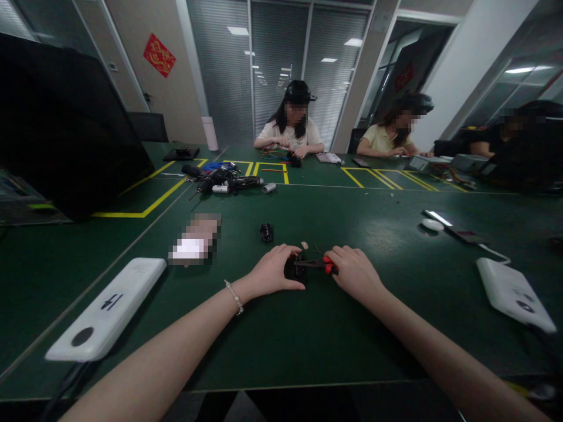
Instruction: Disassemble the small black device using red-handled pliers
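Observation:
My left hand [273,271] is curled around a small round black part [294,271] resting on the green table [281,334]. My right hand [354,271] grips red-handled pliers [320,264], whose dark jaws reach to the black part. A second small black part [266,232] lies on the table just beyond my hands. A few tiny scraps [305,245] lie close to the pliers' tip.
A white power bank marked 14 [108,308] lies at the left, another white power bank [512,293] at the right with a phone [457,228] behind it. Tools and black parts [224,179] are piled further back. Three people sit working along the far side.

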`<state>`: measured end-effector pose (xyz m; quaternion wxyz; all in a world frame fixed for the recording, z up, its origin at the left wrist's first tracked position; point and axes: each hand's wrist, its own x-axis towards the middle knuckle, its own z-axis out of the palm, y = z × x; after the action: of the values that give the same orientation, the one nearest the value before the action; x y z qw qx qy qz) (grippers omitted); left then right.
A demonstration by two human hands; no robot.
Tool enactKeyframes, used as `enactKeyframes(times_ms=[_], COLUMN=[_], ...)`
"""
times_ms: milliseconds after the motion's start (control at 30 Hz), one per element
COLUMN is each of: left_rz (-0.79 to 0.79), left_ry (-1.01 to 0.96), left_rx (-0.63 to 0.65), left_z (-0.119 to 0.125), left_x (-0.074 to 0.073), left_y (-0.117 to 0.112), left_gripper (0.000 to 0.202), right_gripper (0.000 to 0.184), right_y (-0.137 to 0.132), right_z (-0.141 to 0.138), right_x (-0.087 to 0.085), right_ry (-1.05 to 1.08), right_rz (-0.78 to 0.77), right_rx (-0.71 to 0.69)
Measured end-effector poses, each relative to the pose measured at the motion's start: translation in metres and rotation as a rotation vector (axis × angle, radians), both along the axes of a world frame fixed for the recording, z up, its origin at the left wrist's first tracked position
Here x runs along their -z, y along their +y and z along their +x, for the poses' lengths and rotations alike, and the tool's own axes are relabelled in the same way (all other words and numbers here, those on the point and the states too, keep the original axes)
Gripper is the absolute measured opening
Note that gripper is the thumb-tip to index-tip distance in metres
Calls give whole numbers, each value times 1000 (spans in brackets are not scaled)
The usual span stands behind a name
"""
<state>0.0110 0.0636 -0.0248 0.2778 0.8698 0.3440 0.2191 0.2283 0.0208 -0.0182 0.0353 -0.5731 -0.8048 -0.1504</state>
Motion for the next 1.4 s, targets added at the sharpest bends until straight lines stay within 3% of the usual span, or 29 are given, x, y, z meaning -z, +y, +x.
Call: enactKeyframes(times_ms=[1400], left_rz=[5], left_ry=[-6], left_rx=[2], left_z=[0], left_x=[4], left_y=[2], left_gripper=[71], right_gripper=[35], right_y=[-2], right_z=[1], right_x=[-2], right_ry=[-15], right_rz=[42], right_rx=[-21])
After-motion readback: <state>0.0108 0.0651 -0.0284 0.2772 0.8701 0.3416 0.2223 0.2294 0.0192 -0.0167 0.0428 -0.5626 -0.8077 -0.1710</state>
